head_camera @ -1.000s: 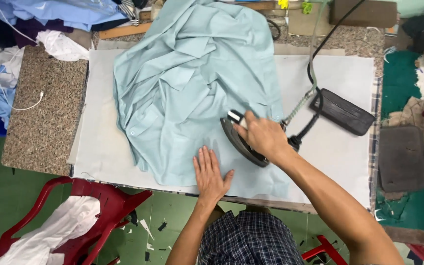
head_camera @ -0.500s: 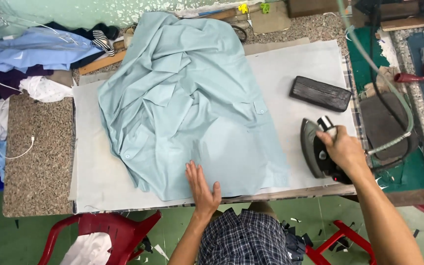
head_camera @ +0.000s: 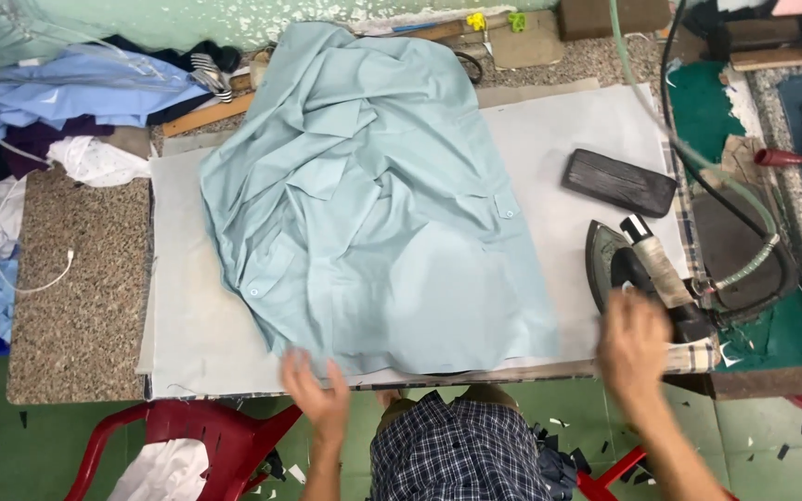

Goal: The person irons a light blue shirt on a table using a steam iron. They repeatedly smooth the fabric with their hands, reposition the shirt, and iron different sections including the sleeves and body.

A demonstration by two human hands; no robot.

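Along the near edge of the pressing table, the left hand (head_camera: 316, 391) hovers open with fingers spread, empty, just at the hem of the pale blue-green shirt (head_camera: 364, 195). It is blurred, so whether the fingertips touch the cloth cannot be told. The shirt lies straight ahead of that hand, crumpled at the collar end toward the far wall and smoother toward the person, its long axis running from the near edge away to the back. The right hand (head_camera: 635, 348) is also open and empty, blurred, just beside the dark steam iron (head_camera: 626, 269), which rests on the right end of the table with its wrapped handle pointing back toward the hand and its hose and cable looping off to the right. The left hand is much the nearer to the shirt; the right is well off to the side of it, by the iron.

A grey padded cover (head_camera: 187, 315) spreads over the speckled stone tabletop (head_camera: 71, 306). A dark wooden block (head_camera: 618, 182) lies beyond the iron. Other garments are heaped at the far left (head_camera: 76, 88), and a red plastic chair (head_camera: 206, 436) holding white cloth stands on the green floor below.
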